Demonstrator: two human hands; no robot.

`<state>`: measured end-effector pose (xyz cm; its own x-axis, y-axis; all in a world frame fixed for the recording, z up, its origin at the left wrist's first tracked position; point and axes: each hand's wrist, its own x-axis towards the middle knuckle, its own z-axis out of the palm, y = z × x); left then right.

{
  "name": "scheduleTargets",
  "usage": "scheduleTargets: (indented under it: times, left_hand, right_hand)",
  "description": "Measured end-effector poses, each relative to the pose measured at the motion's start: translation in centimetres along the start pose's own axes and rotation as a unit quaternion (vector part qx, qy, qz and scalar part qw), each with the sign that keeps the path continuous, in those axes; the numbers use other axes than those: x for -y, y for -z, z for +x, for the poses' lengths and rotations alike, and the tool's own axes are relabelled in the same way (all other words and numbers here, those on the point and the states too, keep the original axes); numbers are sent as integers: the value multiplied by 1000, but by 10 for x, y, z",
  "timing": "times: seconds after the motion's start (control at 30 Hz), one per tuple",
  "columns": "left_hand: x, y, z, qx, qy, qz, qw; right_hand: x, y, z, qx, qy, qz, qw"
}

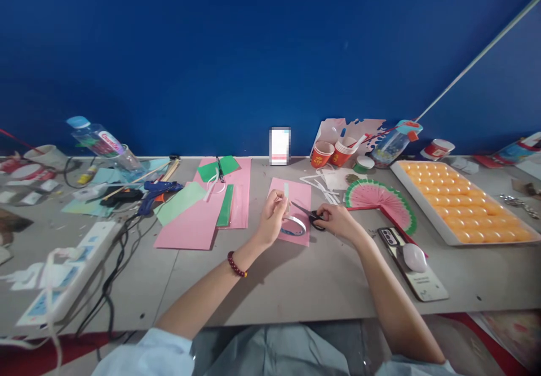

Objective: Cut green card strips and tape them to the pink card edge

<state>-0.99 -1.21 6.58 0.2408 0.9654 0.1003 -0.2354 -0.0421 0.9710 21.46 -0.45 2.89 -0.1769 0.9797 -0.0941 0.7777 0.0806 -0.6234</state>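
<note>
My left hand (273,218) is closed in a pinch on a thin white paper strip (295,220) that curls down over a pink sheet (301,198). A red bead bracelet sits on that wrist. My right hand (336,220) grips black-handled scissors (311,216), blades pointing left toward the strip. Both hands hover just above the grey table (296,280), close together at its middle.
Pink and green paper sheets (203,212) lie to the left with a blue glue gun (158,190) and cables. A watermelon paper fan (380,198), a phone (416,266), a tray of orange balls (465,201) and red cups (333,151) are to the right.
</note>
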Motion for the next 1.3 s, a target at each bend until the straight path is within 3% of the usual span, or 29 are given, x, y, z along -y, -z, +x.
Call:
scheduleTargets:
  times: [0.13,0.27,0.47,0.57,0.67,0.73,0.8,0.9,1.03,1.1,1.2,1.23,1.3]
  left_hand:
    - [-2,-2,-6,-2,-24,45,999]
    - [-2,-1,-9,-23,-67,104,992]
    - [-8,7,-11,-29,-112,196,974]
    - [-6,15,-10,-50,-159,243,956]
    - [3,25,-8,-67,-164,258,950]
    - [12,30,-7,-67,-164,254,951]
    - [20,33,-7,-62,-173,250,951]
    - [29,33,-10,-49,-181,250,950]
    - [35,29,-17,-18,-159,236,959]
    - [36,27,-19,-4,-141,218,966]
    - [39,25,-20,-3,-109,178,978]
    - [40,24,-20,-6,-98,164,982]
    - [43,25,-19,-14,-85,139,987]
  right_hand:
    - [19,6,-7,10,27,78,997]
    - [44,1,-15,101,121,199,967]
    - [55,-3,-17,123,73,251,957]
    - [39,14,-14,56,54,252,965]
    - [20,35,-11,-102,51,178,978]
    - [11,43,-9,-194,41,34,980]
    - [6,45,-5,-239,17,-105,965]
    - [0,42,5,-226,-36,-229,946]
    - [-7,37,20,-162,-95,-267,945]
    - [-8,33,24,-171,-95,-241,951]
    - [3,23,21,-213,-22,-109,971]
    - [10,18,19,-197,9,-32,980]
    - [29,4,12,-74,12,160,984]
